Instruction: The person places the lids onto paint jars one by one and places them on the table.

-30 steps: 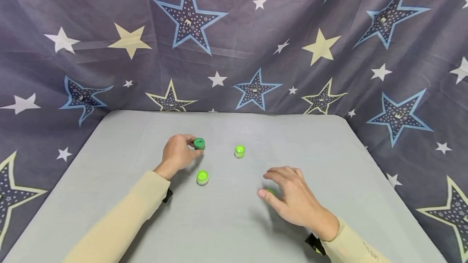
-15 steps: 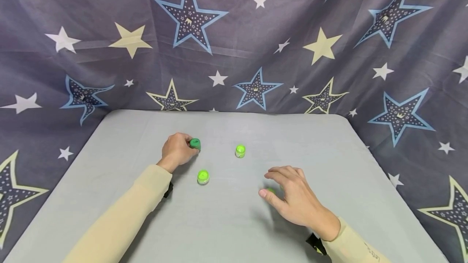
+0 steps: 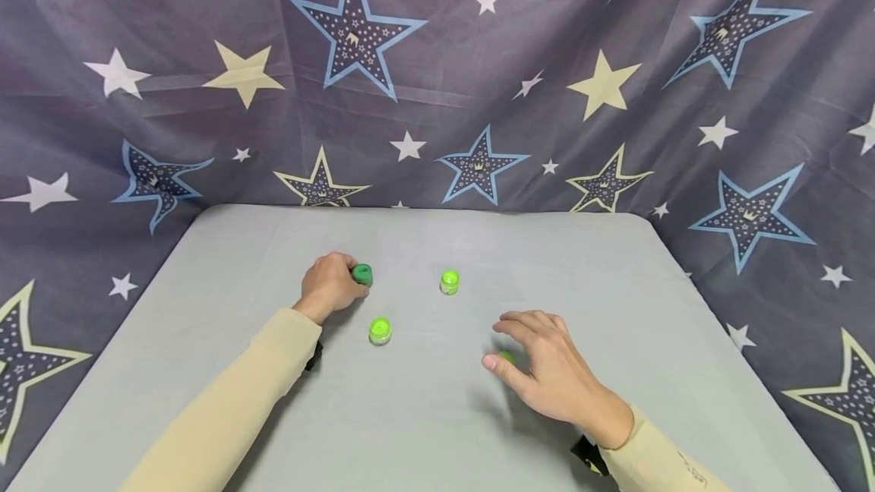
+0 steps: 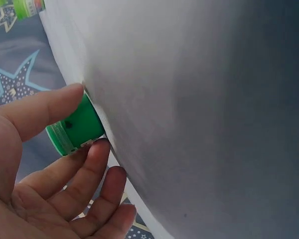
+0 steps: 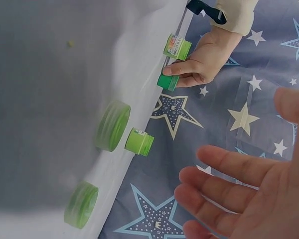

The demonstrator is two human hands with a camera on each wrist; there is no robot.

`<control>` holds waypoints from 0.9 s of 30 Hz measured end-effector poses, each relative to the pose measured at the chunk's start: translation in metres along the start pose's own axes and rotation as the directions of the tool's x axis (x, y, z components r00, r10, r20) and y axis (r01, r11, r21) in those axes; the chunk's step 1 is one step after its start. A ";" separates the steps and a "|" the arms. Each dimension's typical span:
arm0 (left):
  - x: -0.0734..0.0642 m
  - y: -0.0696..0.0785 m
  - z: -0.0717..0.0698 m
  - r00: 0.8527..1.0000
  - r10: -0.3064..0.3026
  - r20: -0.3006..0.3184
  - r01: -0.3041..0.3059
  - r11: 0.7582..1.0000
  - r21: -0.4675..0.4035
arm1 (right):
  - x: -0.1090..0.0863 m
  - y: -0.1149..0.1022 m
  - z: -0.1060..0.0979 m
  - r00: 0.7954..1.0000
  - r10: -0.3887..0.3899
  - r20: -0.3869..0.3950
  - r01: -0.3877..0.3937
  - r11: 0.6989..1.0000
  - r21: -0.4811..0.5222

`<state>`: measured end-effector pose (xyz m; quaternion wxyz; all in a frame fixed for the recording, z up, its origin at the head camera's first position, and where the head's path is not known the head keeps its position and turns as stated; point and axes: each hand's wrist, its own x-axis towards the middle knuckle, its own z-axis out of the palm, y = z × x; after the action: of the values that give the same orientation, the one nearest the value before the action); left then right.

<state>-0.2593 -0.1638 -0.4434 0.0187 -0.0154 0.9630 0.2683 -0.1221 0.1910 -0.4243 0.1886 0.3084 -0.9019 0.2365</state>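
Note:
In the head view my left hand (image 3: 331, 284) holds a small dark green jar (image 3: 362, 274) at the back left of the table. The left wrist view shows thumb and fingers on either side of this jar (image 4: 79, 127), its end at the grey surface. My right hand (image 3: 550, 370) hovers at the right, fingers spread and lightly bent, holding nothing. Beneath it a bit of bright green (image 3: 506, 356) shows, mostly hidden. From the right wrist view, two round, clear-sided green containers (image 5: 113, 126) (image 5: 81, 205) stand near this hand.
One light green jar (image 3: 449, 282) stands right of the dark green one. Another light green jar (image 3: 380, 331) is nearer, by the left forearm. The grey table (image 3: 424, 424) ends at a star-patterned curtain (image 3: 437, 97) behind and at both sides.
My left hand has moved slightly left with the dark green jar, then a little down toward the table. The right hand and the light green jars stay in place.

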 end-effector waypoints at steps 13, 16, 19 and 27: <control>-0.021 -0.005 -0.006 0.996 0.063 -0.058 -0.060 0.997 0.056 | 0.001 0.005 0.000 0.999 0.008 0.033 -0.007 1.000 -0.030; -0.030 -0.008 -0.008 0.991 0.091 -0.098 -0.085 0.994 0.067 | 0.000 0.007 0.000 0.999 0.010 0.036 -0.009 0.999 -0.036; -0.040 -0.009 -0.010 0.986 0.109 -0.123 -0.103 0.993 0.055 | -0.001 0.009 0.000 0.999 0.017 0.041 -0.015 0.999 -0.042; -0.062 -0.002 -0.015 0.981 0.150 -0.127 -0.153 0.988 -0.017 | -0.004 0.011 -0.003 0.997 0.045 0.058 -0.042 0.998 -0.046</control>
<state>-0.1977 -0.1722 -0.4285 -0.0624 0.0409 0.9569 0.2805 -0.1260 0.2019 -0.4272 0.1636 0.2911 -0.9187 0.2110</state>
